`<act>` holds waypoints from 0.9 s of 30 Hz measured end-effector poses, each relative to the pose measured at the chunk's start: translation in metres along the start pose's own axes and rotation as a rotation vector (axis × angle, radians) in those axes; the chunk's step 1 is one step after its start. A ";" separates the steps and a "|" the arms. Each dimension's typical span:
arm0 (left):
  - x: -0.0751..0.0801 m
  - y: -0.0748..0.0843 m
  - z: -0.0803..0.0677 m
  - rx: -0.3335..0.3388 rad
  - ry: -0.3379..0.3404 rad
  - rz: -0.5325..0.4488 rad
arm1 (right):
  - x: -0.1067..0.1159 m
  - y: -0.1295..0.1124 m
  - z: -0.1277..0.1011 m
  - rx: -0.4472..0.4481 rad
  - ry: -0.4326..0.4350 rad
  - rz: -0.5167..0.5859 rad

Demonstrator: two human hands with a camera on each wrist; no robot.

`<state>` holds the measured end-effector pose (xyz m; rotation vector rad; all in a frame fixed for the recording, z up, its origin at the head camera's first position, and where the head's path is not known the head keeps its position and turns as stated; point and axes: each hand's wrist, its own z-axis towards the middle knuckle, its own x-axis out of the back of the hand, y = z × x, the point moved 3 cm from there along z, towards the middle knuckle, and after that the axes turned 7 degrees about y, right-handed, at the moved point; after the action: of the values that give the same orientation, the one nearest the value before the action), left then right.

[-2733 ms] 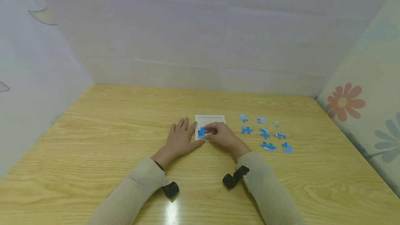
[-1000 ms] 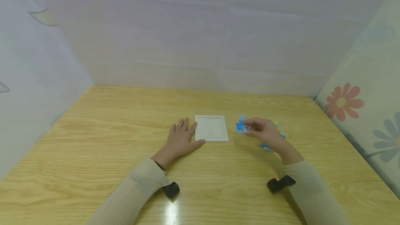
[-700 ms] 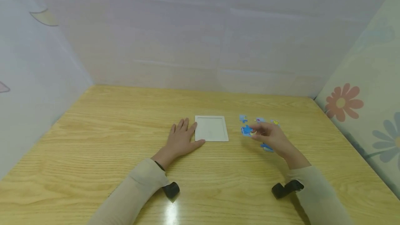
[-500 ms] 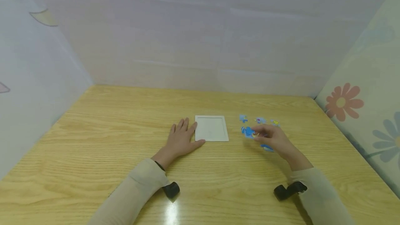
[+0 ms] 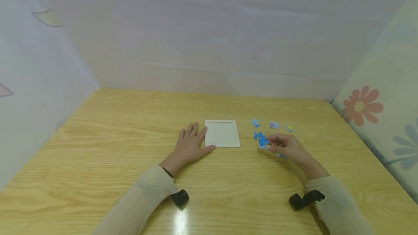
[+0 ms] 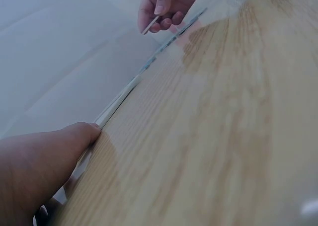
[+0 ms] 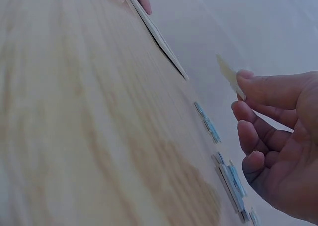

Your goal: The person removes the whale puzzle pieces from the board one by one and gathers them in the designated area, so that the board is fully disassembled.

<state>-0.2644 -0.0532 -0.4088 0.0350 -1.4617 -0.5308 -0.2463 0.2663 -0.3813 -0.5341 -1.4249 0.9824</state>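
My right hand pinches a blue jigsaw piece between thumb and fingertips, raised over the loose pieces right of the white puzzle tray. In the right wrist view, the held piece shows its pale side and is tilted, with a gap between it and the table. My left hand lies with fingers spread at the tray's left side, index finger and thumb at its edge. From the left wrist view, the left thumb meets the tray's rim. No pieces show inside the tray.
A top row of jigsaw pieces lies right of the tray, including one with a yellow sun. Another blue piece peeks out beneath the right hand, which hides others. Pale cloth walls stand behind the wooden table.
My right hand has lifted the blue piece from the tray's lower left corner and carried it right over the loose pieces, lately drifting slightly right and nearer. The left hand has stayed put.
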 end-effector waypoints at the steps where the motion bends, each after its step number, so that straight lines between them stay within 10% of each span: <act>1: 0.000 0.000 0.000 -0.001 -0.001 -0.001 | 0.000 0.001 0.000 -0.009 -0.002 0.006; 27: 0.000 -0.001 0.000 0.001 -0.014 -0.015 | -0.014 0.018 0.006 -0.054 -0.019 -0.085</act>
<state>-0.2644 -0.0538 -0.4090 0.0435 -1.4761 -0.5434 -0.2545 0.2631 -0.4026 -0.5011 -1.4824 0.8854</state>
